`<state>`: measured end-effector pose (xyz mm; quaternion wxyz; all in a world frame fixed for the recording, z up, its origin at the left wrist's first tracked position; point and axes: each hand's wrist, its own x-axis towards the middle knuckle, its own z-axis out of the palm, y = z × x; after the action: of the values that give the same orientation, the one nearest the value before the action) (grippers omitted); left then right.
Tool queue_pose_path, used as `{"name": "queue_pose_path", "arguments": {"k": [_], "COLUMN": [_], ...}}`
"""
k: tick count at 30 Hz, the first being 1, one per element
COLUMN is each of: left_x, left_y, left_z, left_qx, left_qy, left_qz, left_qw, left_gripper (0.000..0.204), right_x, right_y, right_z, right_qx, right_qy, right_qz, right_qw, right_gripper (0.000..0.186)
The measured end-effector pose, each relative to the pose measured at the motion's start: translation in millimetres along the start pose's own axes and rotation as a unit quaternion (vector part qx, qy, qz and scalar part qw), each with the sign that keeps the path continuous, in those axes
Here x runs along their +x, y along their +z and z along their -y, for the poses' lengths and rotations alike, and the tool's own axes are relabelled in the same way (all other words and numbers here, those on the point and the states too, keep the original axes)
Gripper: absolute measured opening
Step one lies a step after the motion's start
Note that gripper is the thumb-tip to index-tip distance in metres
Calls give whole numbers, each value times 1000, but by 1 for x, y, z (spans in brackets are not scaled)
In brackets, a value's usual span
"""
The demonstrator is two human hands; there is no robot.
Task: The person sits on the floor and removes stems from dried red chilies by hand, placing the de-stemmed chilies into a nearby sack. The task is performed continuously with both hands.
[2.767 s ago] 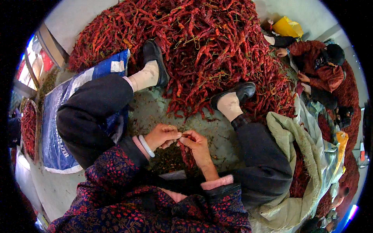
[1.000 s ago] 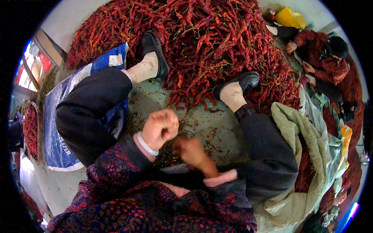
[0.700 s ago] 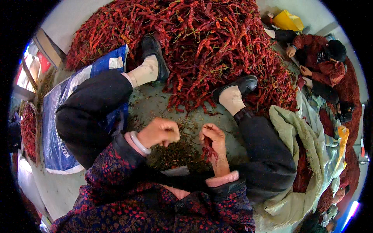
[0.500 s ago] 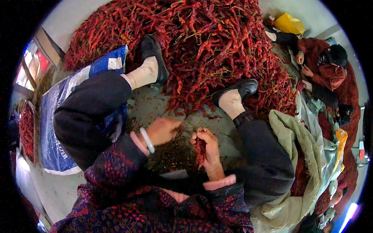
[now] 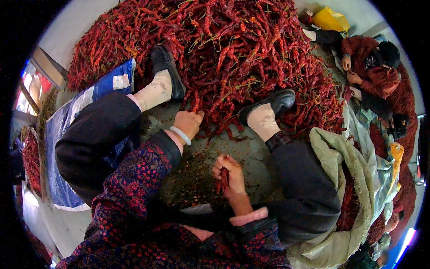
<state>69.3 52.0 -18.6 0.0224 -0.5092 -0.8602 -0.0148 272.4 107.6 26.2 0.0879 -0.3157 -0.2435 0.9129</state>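
My left hand (image 5: 188, 123), with a white bangle at its wrist, reaches to the near edge of a heap of dried red chillies (image 5: 237, 54), its fingers closed on a chilli (image 5: 195, 103) there. Lower, over the floor between my legs, my right hand (image 5: 230, 177) is closed round a few red chillies (image 5: 222, 181). Bits of stem and debris (image 5: 188, 175) lie scattered below and beside both hands.
My legs are bent either side, shoes at the heap. A blue-and-white sack (image 5: 62, 157) lies left, pale green sacking (image 5: 327, 145) right. A co-worker (image 5: 371, 80) in rust-coloured clothing sits beyond the upper right, near a yellow bag (image 5: 329, 20). More chillies (image 5: 31, 157) lie far left.
My left hand has moved away from my right hand, up to the heap's edge. My right hand has sunk slightly, still holding chillies. The co-worker's hands have shifted a little.
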Motion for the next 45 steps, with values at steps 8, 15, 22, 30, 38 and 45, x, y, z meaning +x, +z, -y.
{"name": "queue_pose_path", "arguments": {"k": [8,15,22,30,38,45], "left_x": [-4,-30,-40,-63,-66,-69], "left_y": [6,-20,-67,-64,-75,-66], "left_z": [5,-3,7,16,-2,-28], "left_qx": [28,-186,-670,-809,-683,-611], "left_qy": [24,-12,-248,-186,-197,-41], "left_qz": [-26,-22,163,198,188,122], "left_qw": [999,982,681,521,678,781], "left_gripper": [11,14,11,13,12,11], "right_x": [1,4,2,1,3,5], "right_y": [0,-4,-6,-2,3,11], "right_z": [0,-2,-1,0,0,-1], "right_qx": [-12,-23,-48,-60,-38,-16], "right_qy": [14,-3,-34,-57,-71,-73], "right_qz": [8,19,18,34,33,-11], "right_qw": [1000,1000,998,996,996,997], "right_gripper": [10,12,12,12,12,11]}}
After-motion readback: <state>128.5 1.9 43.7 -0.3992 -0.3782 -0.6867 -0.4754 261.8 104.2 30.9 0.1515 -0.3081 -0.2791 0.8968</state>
